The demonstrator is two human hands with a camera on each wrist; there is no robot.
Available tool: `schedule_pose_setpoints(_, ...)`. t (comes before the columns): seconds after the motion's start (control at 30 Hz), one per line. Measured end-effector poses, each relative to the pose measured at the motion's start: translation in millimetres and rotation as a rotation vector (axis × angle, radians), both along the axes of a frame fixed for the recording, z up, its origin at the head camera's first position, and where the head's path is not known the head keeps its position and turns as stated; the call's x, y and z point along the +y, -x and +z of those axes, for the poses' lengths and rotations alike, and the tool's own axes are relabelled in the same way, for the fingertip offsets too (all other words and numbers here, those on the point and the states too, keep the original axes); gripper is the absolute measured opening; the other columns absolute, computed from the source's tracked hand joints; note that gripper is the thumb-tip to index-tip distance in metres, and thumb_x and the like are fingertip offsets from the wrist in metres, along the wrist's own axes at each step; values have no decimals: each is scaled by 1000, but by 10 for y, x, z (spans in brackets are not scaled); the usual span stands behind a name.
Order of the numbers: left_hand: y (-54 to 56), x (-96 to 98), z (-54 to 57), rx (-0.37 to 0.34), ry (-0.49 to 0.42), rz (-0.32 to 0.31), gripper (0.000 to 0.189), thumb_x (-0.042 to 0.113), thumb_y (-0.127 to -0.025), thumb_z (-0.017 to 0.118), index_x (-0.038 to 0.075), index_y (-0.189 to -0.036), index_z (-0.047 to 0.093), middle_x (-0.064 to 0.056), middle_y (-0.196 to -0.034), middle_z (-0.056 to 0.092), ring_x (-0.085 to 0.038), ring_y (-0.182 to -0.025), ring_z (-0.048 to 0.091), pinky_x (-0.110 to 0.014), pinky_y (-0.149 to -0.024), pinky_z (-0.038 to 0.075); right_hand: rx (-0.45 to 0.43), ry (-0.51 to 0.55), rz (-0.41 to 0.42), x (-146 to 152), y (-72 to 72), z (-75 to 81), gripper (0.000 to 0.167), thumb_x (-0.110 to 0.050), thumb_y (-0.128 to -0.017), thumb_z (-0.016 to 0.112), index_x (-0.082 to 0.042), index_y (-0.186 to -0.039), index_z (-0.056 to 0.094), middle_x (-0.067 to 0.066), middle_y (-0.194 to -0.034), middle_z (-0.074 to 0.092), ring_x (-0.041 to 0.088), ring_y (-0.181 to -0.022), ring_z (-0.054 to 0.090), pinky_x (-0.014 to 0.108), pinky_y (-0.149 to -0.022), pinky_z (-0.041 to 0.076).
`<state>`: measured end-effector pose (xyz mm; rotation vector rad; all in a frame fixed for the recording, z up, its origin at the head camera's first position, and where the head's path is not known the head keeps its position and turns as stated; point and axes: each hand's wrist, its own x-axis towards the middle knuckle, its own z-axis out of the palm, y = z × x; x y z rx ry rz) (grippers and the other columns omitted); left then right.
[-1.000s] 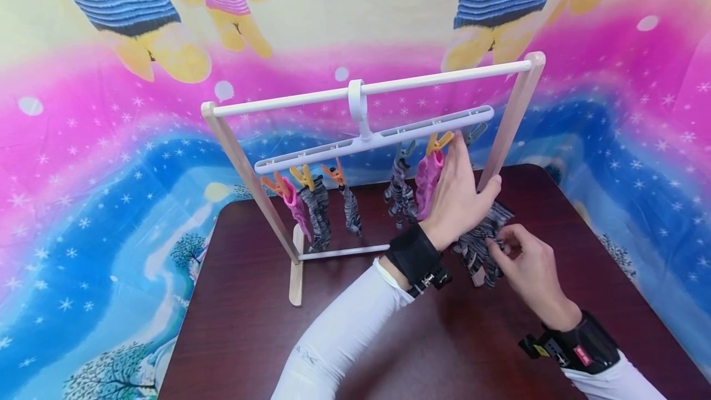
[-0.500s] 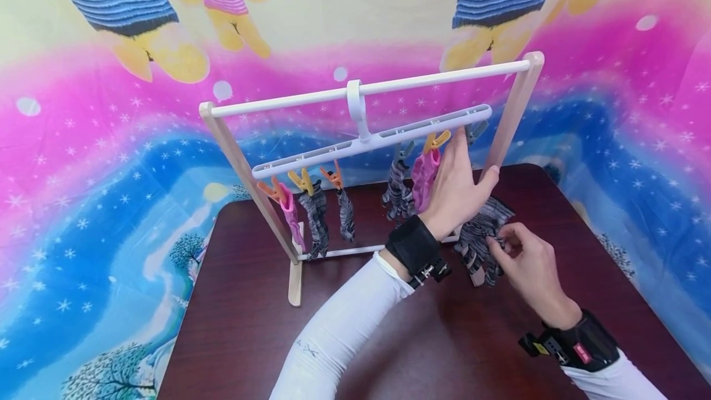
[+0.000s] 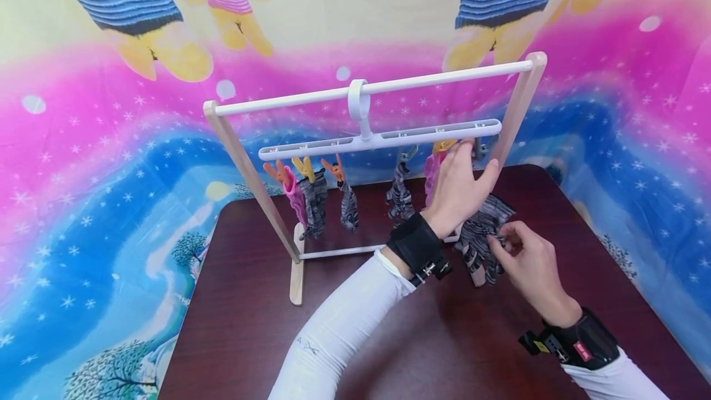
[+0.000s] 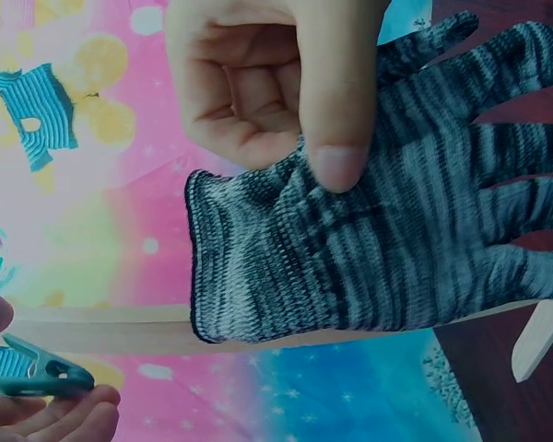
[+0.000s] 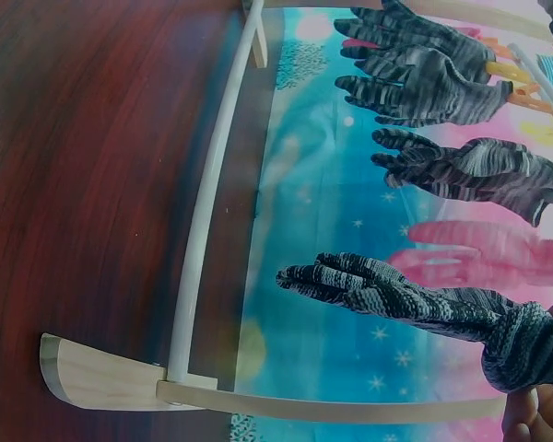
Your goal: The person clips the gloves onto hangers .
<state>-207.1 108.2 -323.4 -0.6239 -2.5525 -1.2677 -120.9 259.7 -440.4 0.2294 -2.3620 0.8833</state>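
In the head view, my left hand point(image 3: 461, 187) reaches up to the right end of the white hanger point(image 3: 433, 131). It holds a grey-green clothespin point(image 3: 484, 148), which lies between thumb and fingers in the left wrist view. My right hand point(image 3: 530, 267) pinches a grey striped knit glove point(image 4: 396, 221) by its side edge. The glove's fingers point down and its cuff is up, near the clothespin but apart from it. Other gloves hang clipped along the hanger: pink point(image 3: 296, 202), grey point(image 3: 315, 202), grey point(image 3: 349, 208), grey point(image 3: 400, 193) and pink point(image 3: 432, 178).
A wooden rack point(image 3: 236, 171) with a white top bar point(image 3: 444, 79) carries the hanger by its hook point(image 3: 358, 100). It stands on a dark red-brown table point(image 3: 233, 338). A printed cloth point(image 3: 111, 202) covers the walls behind and beside the table.
The hanger's right end has tipped down and its left end up, lifting the left gloves. My left fingers have bent at the clothespin. My right hand stays nearly still with the glove.
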Motion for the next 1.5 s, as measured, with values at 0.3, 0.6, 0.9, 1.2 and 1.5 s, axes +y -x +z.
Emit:
schedule_pose_setpoints(0.3, -27, -40, 60, 77, 2, 49, 28, 44, -100, 60, 16, -101, 65, 4, -75, 57, -4, -70, 52, -14, -62, 37, -8, -2, -3, -35, -5, 0, 25, -1, -79, 82, -4, -95, 64, 4, -70, 56, 1, -63, 41, 9, -59, 34)
schedule_pose_setpoints(0.6, -37, -25, 62, 188, 35, 87, 32, 50, -94, 67, 18, -92, 68, 5, -63, 50, -2, -58, 46, -13, -57, 31, -9, -3, -8, -62, -10, -14, 25, -1, -79, 83, -3, -95, 64, 4, -70, 56, 2, -63, 42, 9, -58, 34)
schedule_pose_setpoints(0.9, -74, -37, 31, 218, 113, 119, 34, 50, -95, 65, 17, -90, 69, 3, -61, 45, -4, -59, 45, -13, -57, 30, 21, 0, -7, -55, -17, -18, 26, 1, -77, 83, -3, -95, 64, 4, -69, 55, 2, -62, 42, 8, -60, 34)
schedule_pose_setpoints(1.2, -62, -52, -30, 253, 154, 124, 30, 43, -97, 66, 14, -90, 70, 3, -57, 43, -4, -48, 41, -13, -47, 29, 32, -4, -17, -61, -5, -11, 25, 2, -77, 82, -2, -93, 64, 4, -69, 55, 0, -63, 42, 9, -60, 34)
schedule_pose_setpoints(1.5, -48, -101, -17, 200, 132, 93, 34, 40, -99, 62, 15, -77, 58, 3, -57, 40, -6, -48, 40, -15, -45, 27, 21, -1, -10, -89, 13, 29, 24, 0, -79, 82, -4, -93, 64, 3, -69, 55, 0, -63, 42, 9, -60, 34)
